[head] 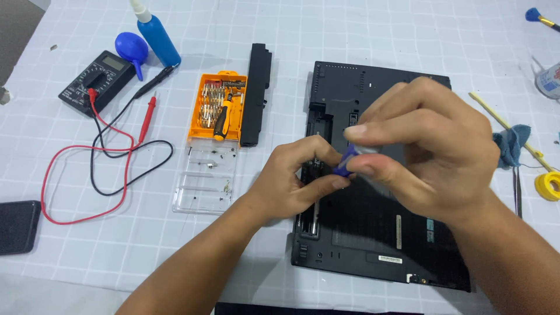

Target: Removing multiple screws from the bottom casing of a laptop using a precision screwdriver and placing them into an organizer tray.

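White gridded cloth covering the tabletop, lying under everything. Left hand [291,184] pinching a small blue piece [345,163] between thumb and forefinger, hovering over the middle of an upturned black laptop [373,233]. Right hand [426,146] gripping the same blue piece from the other side, fingertips [357,131] pressing on a pale part just above it; what that pale part is, too hidden to tell. Both hands closing on the piece, meeting fingertip to fingertip above the laptop's open battery bay.

Lying just beside the laptop's left edge, a long black battery pack [258,93], running toward the far edge of the tabletop. Touching its left side, an orange screwdriver bit case [216,108] with an orange-and-black driver [224,114] resting across the bits. Sitting nearer the near edge, right below that case, a clear plastic lid [204,181] holding a few small screws.

Resting toward the far left corner, a black multimeter [96,79] with red and black leads [105,169] looping across the cloth. Standing near the far edge, a blue squeeze bottle [157,35] beside a blue air-blower bulb [131,49]. Lying at the left edge, a dark phone [17,226].

Sitting by the right edge, a blue rag [513,143], a thin yellow stick [504,122] crossing it, a yellow tape roll [548,185], and tweezers [517,189].
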